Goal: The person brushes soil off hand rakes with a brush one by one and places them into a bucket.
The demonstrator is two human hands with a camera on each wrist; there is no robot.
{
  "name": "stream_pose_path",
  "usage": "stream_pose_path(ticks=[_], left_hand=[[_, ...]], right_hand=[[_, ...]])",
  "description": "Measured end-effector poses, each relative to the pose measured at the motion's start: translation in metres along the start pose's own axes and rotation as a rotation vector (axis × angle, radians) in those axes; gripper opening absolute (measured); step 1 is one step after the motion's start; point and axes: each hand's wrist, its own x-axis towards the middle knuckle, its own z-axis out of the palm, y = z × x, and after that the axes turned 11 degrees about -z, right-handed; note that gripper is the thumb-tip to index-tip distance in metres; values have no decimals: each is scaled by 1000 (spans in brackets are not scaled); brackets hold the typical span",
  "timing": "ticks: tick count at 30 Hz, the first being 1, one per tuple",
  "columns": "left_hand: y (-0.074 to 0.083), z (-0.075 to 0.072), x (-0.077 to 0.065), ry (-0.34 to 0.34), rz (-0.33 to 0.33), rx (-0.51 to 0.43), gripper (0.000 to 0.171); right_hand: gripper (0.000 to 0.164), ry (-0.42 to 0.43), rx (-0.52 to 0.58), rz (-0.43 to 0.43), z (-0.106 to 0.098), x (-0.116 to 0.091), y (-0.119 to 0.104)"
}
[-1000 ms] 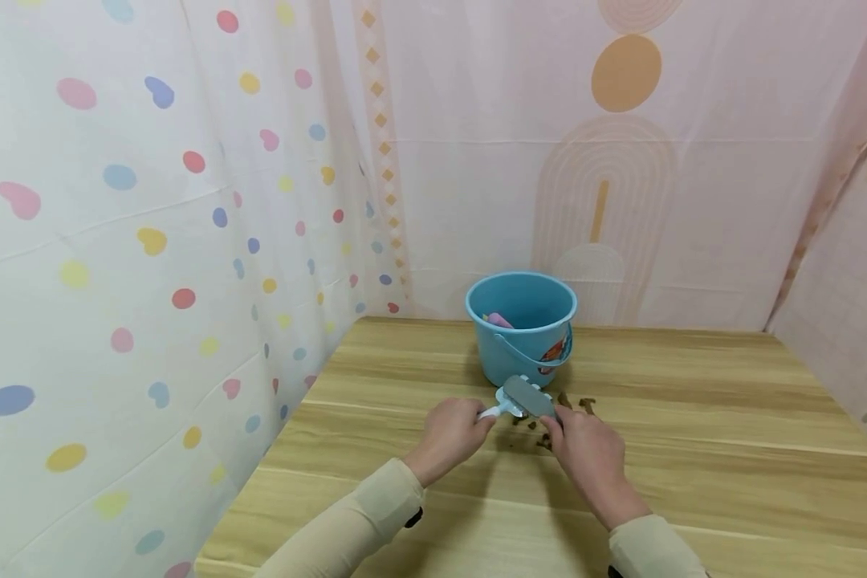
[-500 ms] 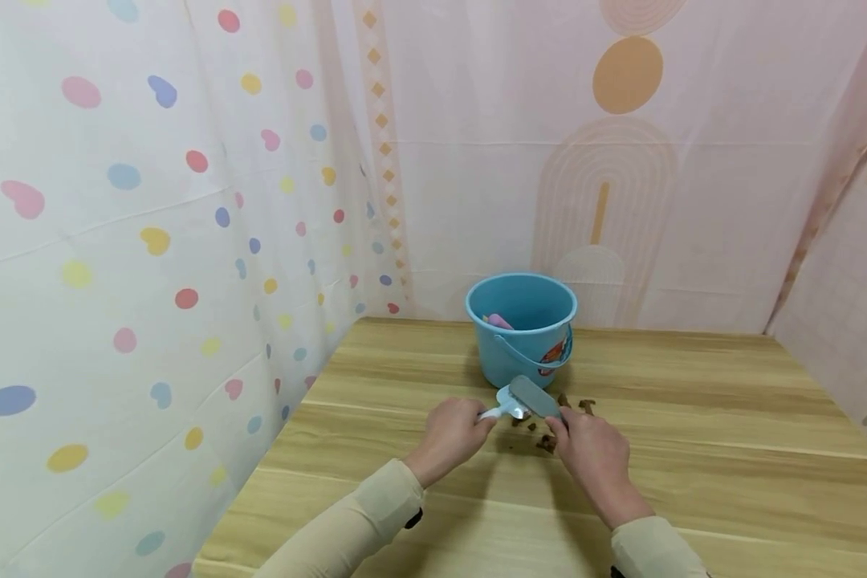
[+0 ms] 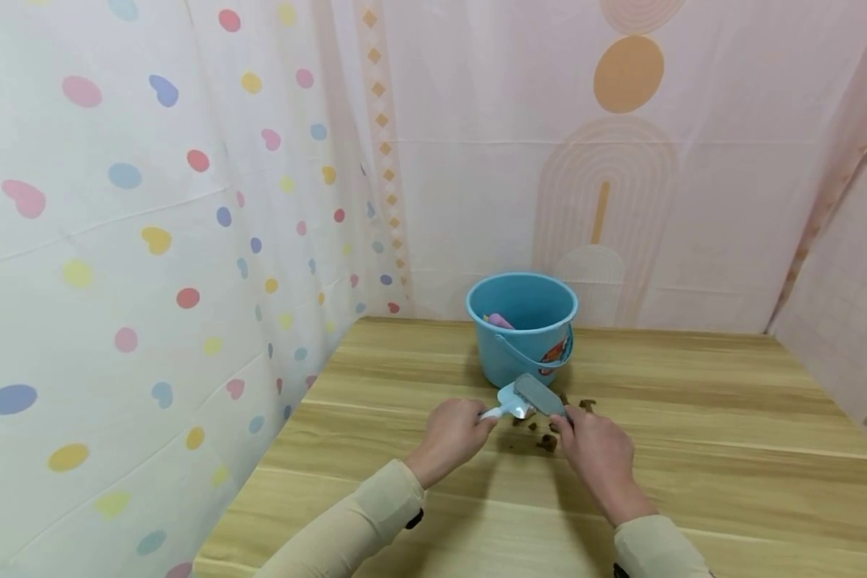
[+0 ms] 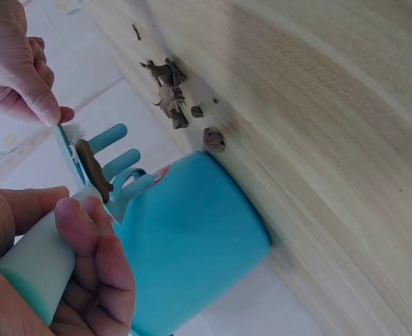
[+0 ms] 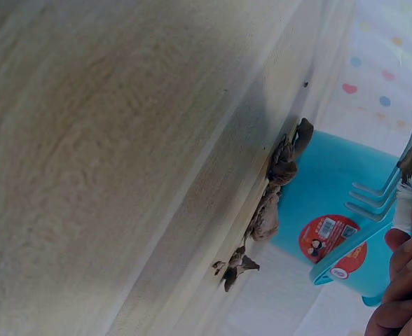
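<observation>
My left hand point(image 3: 453, 433) grips the pale handle of a small light-blue hand rake point(image 3: 509, 399), held above the table. A brown, mud-like clump point(image 4: 94, 170) sticks to the rake's head, below its prongs in the left wrist view. Between thumb and fingers, my right hand point(image 3: 600, 453) holds a grey-blue brush point(image 3: 539, 395); its white bristles point(image 5: 404, 199) are against or very near the clump. Just behind both tools stands a blue bucket point(image 3: 511, 353) with a handle and a red sticker. Brown clumps point(image 3: 547, 442) lie on the table below the tools.
Something pink point(image 3: 499, 320) shows inside the bucket. More brown pieces point(image 5: 241, 268) lie along the bucket's base. The wooden table point(image 3: 730, 449) reaches back to a patterned curtain point(image 3: 470, 185), with a dotted curtain point(image 3: 209, 209) along the left.
My right hand and the brush have shifted slightly to the right across the rake, uncovering more of its head. The left hand has hardly moved, and the bucket stays in place.
</observation>
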Motion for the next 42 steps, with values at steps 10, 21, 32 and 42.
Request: stream_pose_path(ticks=[10,21,32,42], left_hand=[[0,-1,0,-10,-9,-24,31],[-3,0,-2,-7,-3,-37,31],[-5,-4,-2,1,-19,-29,29],[-5,-3,1,-23,-49,1,30]], right_hand=[[29,1,1,16,2,1,4],[23,-1,9,44,3,4,5],[26,-47,36,114,-10,4,23],[27,-23,92,44,-18,4,-5]])
